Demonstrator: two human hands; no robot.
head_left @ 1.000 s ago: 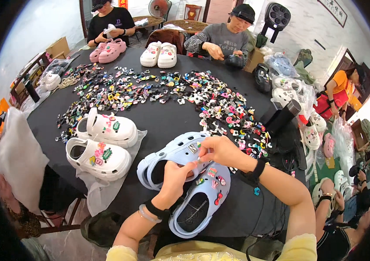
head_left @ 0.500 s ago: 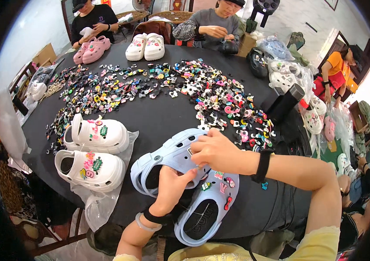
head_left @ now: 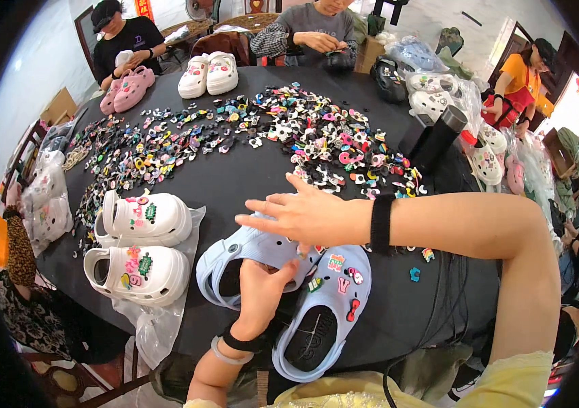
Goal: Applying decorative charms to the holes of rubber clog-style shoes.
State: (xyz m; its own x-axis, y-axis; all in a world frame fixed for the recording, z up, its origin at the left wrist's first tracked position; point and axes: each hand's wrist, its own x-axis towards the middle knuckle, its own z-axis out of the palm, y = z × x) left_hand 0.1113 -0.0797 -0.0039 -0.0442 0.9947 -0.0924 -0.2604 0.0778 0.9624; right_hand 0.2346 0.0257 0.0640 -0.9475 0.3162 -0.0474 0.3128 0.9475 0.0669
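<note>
Fitting charms point(head_left: 313, 129) seems underway, as the left hand point(head_left: 261, 289) grips a light-blue clog point(head_left: 255, 247) over the black table point(head_left: 405, 319) and the right hand point(head_left: 313, 215) spreads above its upper, the next move probably calling for steady support.

A pale blue clog point(head_left: 259, 249) lies partly hidden, heel to the left; just beside it, the matching clog point(head_left: 328, 297) rests on the surface point(head_left: 398, 313), colourful charms point(head_left: 352, 310) dotting its upper.
</note>
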